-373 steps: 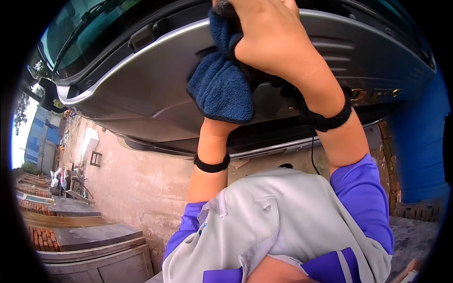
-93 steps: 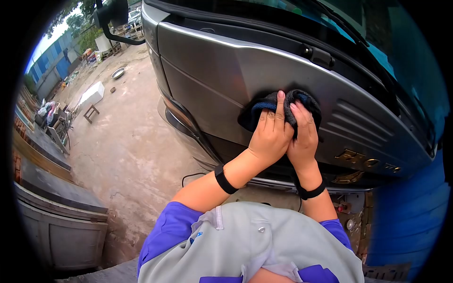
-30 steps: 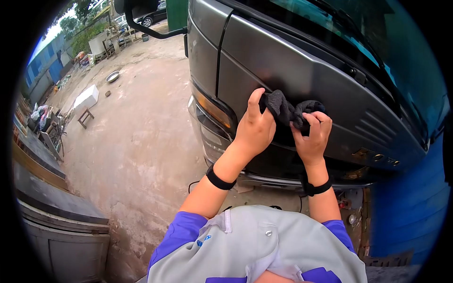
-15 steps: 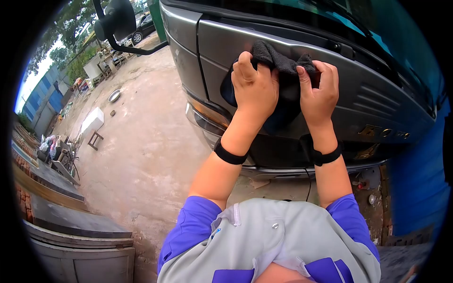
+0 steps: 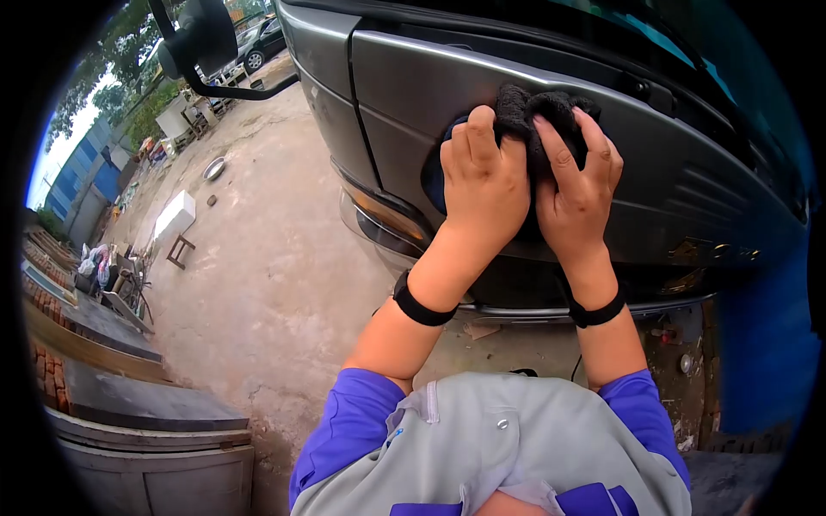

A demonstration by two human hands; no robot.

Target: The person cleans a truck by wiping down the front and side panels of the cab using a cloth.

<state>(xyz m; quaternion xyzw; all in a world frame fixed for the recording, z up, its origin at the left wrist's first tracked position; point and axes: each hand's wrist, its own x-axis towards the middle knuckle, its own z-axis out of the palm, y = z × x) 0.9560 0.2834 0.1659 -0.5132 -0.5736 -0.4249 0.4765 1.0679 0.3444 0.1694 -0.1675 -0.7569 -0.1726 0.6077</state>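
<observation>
A dark, fuzzy cloth is bunched up in front of the grey front panel of a large vehicle. My left hand grips the cloth's left part, fingers curled. Close beside it, my right hand has its fingers bent over the cloth's right part. Both hands are raised at the panel, below the windscreen edge. Shadow and dark reflections around the hands hide where the cloth touches the panel. Each wrist wears a black band.
A black side mirror juts out at upper left. Gold lettering marks the panel's right side. Concrete ground lies left, with a small stool, white box and basin. Stacked boards stand lower left; a blue surface stands right.
My hands have come closer together, and the cloth between them is more bunched. My right hand's fingers have moved further over the cloth. The view has shifted slightly.
</observation>
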